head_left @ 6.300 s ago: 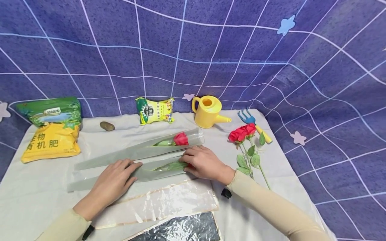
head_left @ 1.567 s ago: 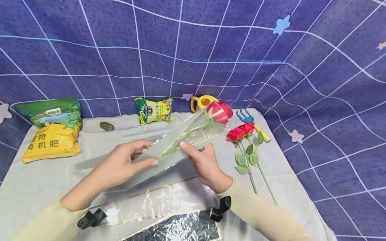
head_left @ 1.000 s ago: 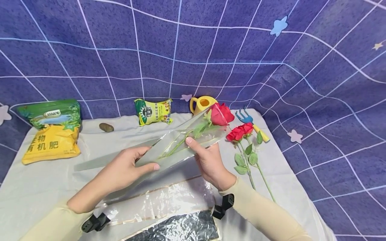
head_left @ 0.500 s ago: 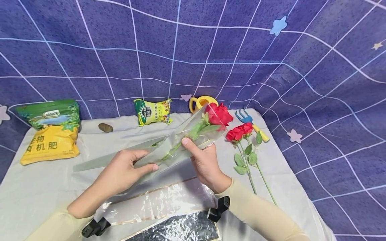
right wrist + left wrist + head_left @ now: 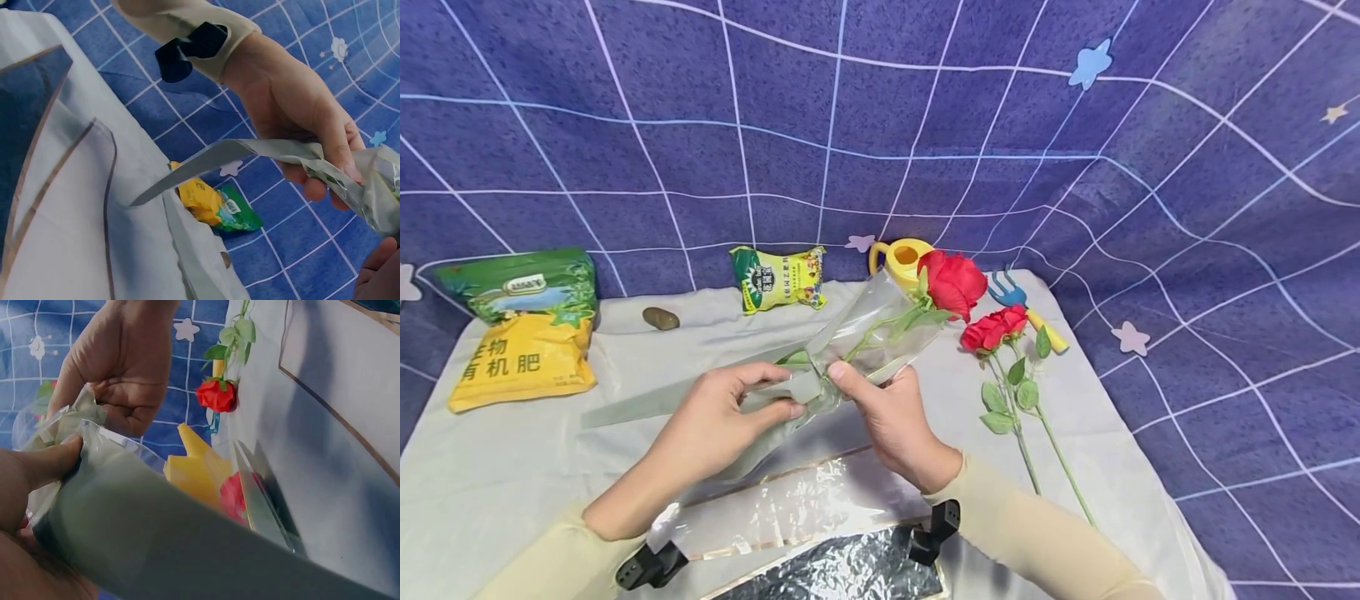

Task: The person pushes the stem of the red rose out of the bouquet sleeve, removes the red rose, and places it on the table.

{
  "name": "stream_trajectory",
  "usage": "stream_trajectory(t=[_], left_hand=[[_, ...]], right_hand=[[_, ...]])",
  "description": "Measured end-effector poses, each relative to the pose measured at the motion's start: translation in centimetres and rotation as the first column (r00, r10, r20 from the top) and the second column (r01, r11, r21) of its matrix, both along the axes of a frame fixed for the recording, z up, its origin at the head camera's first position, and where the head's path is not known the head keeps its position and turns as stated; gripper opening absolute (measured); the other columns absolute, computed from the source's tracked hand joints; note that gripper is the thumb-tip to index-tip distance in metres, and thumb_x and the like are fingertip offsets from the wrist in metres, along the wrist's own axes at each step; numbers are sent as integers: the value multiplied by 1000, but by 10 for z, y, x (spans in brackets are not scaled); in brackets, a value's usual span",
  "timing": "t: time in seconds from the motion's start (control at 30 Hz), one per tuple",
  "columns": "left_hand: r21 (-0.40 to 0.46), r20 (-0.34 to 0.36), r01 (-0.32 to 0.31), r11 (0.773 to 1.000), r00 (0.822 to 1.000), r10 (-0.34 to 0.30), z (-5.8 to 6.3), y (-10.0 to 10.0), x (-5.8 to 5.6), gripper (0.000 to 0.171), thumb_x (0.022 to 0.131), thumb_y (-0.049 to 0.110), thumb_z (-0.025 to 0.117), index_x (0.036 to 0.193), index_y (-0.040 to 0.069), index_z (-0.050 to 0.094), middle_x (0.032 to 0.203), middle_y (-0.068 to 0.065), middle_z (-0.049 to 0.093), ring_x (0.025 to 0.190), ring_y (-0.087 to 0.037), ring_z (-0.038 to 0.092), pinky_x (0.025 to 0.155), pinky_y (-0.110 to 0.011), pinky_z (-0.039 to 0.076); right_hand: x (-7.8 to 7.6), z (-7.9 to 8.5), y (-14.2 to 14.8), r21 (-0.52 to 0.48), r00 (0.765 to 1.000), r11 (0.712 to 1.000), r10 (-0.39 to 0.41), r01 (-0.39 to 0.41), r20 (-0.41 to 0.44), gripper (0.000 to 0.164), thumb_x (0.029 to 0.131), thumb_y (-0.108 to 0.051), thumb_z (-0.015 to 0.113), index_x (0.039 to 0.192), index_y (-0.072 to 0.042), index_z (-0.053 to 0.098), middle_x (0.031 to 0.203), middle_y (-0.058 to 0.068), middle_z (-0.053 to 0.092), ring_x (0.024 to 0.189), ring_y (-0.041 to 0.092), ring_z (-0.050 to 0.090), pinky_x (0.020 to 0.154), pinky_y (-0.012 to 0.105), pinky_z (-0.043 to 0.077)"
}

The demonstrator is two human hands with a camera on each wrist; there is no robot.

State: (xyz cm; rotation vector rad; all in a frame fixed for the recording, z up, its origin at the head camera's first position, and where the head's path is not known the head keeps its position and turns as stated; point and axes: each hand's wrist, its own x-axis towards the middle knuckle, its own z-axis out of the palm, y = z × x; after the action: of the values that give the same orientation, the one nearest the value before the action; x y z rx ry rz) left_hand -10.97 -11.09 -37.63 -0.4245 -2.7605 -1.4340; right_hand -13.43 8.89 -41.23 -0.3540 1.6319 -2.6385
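A red rose point(image 5: 955, 285) leans out of the wide end of a clear and grey-green plastic sleeve point(image 5: 874, 302), tilted up to the right above the table. My left hand point(image 5: 715, 421) pinches the sleeve at its middle between thumb and fingers. Close beside it, my right hand point(image 5: 895, 421) grips the sleeve round the rose's stem, thumb on top. Between the two hands the plastic is bunched and creased. In the left wrist view the sleeve's narrow part point(image 5: 144, 519) runs down to the right. Beneath the left hand lies a second sleeve point(image 5: 640, 406), with leaves showing.
Loose red roses point(image 5: 996, 327) lie on the right, near a hand fork point(image 5: 1009, 292). A yellow watering can point(image 5: 904, 254) stands behind. Fertilizer bags point(image 5: 520, 354) point(image 5: 778, 279) and a stone point(image 5: 660, 317) line the back. Flat clear point(image 5: 797, 508) and black point(image 5: 850, 571) packets lie in front.
The sleeve lay flat under both hands earlier; now they hold it raised. Lately the right hand slid down-left towards the left hand, the plastic crumpled, and the rose head came clear of the film.
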Motion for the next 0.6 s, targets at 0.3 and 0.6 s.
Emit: stream_trajectory(t=[0.3,0.6], left_hand=[[-58,9,84,995,996,-84,0,-16,-2,39,76,48,73,109,29,65,111,11,63,111,-18,54,94,-47,40],[-88,42,107,990,994,-104,2,-27,0,26,77,48,72,98,33,66,103,17,64,104,-10,58,89,-40,45]], right_hand=[[-8,4,16,-1,1000,1000,7,-7,25,34,83,-6,71,114,-2,59,106,16,62,93,23,60,80,35,49],[-17,10,26,-82,996,997,-1,8,84,46,82,-5,71,123,-5,49,117,14,56,106,26,56,91,42,44]])
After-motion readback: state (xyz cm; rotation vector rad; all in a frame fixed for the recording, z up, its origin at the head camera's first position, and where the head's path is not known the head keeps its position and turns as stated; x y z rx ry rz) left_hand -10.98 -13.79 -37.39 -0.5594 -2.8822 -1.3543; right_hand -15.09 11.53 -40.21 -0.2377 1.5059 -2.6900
